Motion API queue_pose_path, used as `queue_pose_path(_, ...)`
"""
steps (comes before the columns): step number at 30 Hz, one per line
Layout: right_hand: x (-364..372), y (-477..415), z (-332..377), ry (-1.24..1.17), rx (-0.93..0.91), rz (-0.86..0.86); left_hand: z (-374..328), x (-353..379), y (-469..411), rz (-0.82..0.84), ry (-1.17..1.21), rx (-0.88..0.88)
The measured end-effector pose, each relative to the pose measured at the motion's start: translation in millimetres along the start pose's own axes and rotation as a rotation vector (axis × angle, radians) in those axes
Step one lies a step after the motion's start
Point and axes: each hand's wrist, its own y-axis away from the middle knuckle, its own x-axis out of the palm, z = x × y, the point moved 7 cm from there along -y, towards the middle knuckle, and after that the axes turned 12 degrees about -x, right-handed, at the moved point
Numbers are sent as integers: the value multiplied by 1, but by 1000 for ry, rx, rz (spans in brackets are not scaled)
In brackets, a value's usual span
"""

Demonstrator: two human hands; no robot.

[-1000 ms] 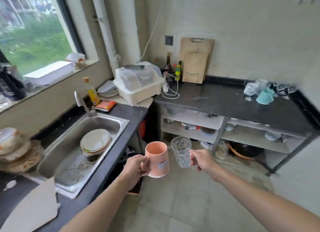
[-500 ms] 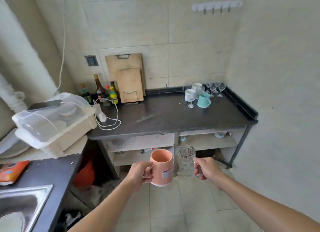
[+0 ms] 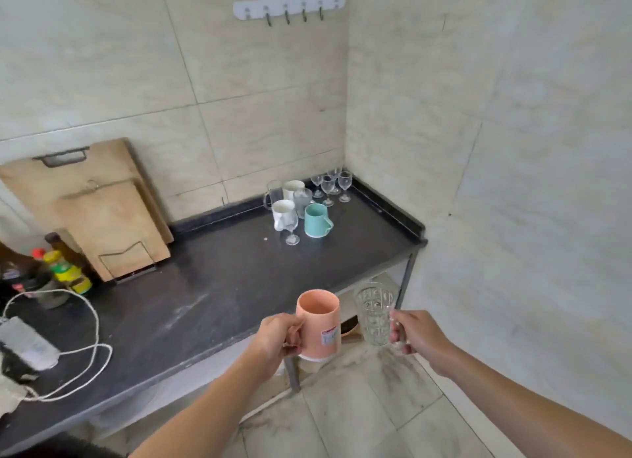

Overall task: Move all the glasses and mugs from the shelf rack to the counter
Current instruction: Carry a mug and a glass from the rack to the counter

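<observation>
1. The pink mug [image 3: 319, 324] was held upright by its handle in the left hand [image 3: 277, 338], fingers curled tight around it; the cut-glass mug [image 3: 374, 315] was held the same way in the right hand [image 3: 419, 334], fingers closed on its clear handle. Both hung in the air just off the front edge of the black counter [image 3: 222, 286], side by side and nearly touching.
2. Half a second before, the counter had lain well ahead with the sink side in sight; by this moment the view had swung and closed in, so the counter's right end filled the frame and the two mugs were almost over its edge. I judged the carry nearly done and the set-down next.
3. Glassware already stood in the far right corner: a teal mug [image 3: 317, 221], a white mug [image 3: 283, 213] with a stemmed glass [image 3: 291, 230] in front of it, more cups behind, and a cluster of small wine glasses [image 3: 331, 184] by the back wall.
4. Bare counter lay between that group and the hands, so nothing blocked a landing there; crowding the stemmed glasses seemed the main risk.
5. Further left stood two wooden cutting boards [image 3: 102, 218] against the wall, bottles [image 3: 65, 269], and a white cable [image 3: 92, 348] looped over the surface, all well apart from the likely spot.
</observation>
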Motion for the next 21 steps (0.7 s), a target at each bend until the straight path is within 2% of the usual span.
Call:
queue_pose_path(6,-45,-103,-14,8,33,-22,-51,67,-85,105,-49,-25)
queue_pose_path(13,-89,-242,-1,52,68,4,-132,123,-176,41,22,-60)
queue_pose_path(21,-107,-361,13,83,136,50,-196,144,-263,1,39,-131)
